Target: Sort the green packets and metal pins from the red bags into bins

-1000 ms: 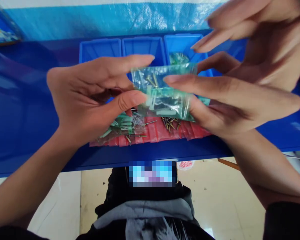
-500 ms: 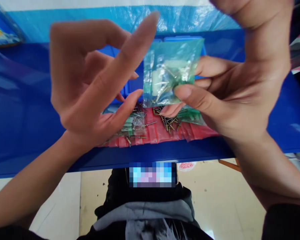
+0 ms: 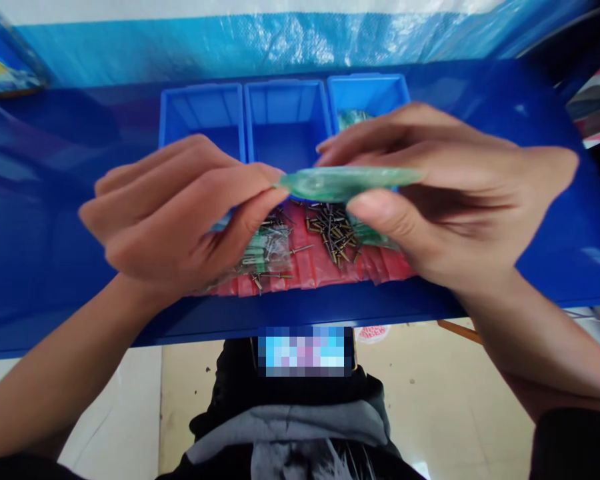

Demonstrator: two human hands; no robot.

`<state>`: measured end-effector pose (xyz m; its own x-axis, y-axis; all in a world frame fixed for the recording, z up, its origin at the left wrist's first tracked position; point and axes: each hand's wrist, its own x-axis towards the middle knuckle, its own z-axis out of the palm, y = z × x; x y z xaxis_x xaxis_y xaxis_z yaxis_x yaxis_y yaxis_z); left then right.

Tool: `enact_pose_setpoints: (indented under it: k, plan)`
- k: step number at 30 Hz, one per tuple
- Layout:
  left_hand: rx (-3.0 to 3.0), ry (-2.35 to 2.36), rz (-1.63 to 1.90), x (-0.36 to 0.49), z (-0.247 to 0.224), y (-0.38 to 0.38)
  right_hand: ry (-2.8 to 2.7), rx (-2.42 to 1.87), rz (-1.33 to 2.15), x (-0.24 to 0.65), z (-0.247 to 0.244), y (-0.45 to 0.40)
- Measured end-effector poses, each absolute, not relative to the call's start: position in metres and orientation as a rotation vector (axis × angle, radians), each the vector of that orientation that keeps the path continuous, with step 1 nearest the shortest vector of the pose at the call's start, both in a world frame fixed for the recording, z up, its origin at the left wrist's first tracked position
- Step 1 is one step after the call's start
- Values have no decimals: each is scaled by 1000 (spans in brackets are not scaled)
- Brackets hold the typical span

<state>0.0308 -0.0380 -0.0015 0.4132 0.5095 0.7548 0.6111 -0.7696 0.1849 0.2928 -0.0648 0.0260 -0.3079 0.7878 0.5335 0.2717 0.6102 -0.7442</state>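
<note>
A small greenish clear plastic bag [image 3: 330,181] is held up between both hands, turned so its edge faces me. My left hand [image 3: 180,207] pinches its left end between thumb and forefinger. On the right side, my right hand [image 3: 450,193] grips it with the thumb below and the fingers behind. Under the hands, a heap of rivets [image 3: 333,233] lies on a red plastic sheet [image 3: 305,270]. Left of that heap is a clear bag [image 3: 267,250] with silvery rivets on and around it. More green bags [image 3: 373,233] are partly hidden by my right thumb.
Blue bins stand in a row behind the hands: a left bin [image 3: 203,110], a middle bin [image 3: 287,110] and a right bin [image 3: 370,90] with a green bag inside. They rest on a blue table [image 3: 70,267]. A phone-like screen [image 3: 305,350], blurred out, lies on my lap.
My left hand has closed onto the bag's left end. The bag has tipped from facing me to nearly edge-on, and my right hand has lowered and turned with it.
</note>
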Motion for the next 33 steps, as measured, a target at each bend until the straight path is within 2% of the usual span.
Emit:
enact_pose_setpoints:
  k: [3, 6, 12, 20, 27, 33]
  plan:
    - [-2483, -712, -1354, 37, 4, -39, -1688, -993, 473, 300, 26, -55]
    - [-2419, -752, -1374, 40, 6, -36, -1613, -1085, 327, 323, 26, -28]
    - [-2366, -833, -1373, 41, 5, -35, -1845, -1229, 489, 361, 18, 17]
    - [-2366, -786, -1343, 41, 3, -34, -2010, -1174, 307, 354, 8, 14]
    - [-2380, -741, -1306, 38, 2, -30, -2305, -1241, -120, 361, -5, 16]
    - [-2372, -778, -1270, 37, 3, -32, -2379, -1153, -191, 347, 9, -7]
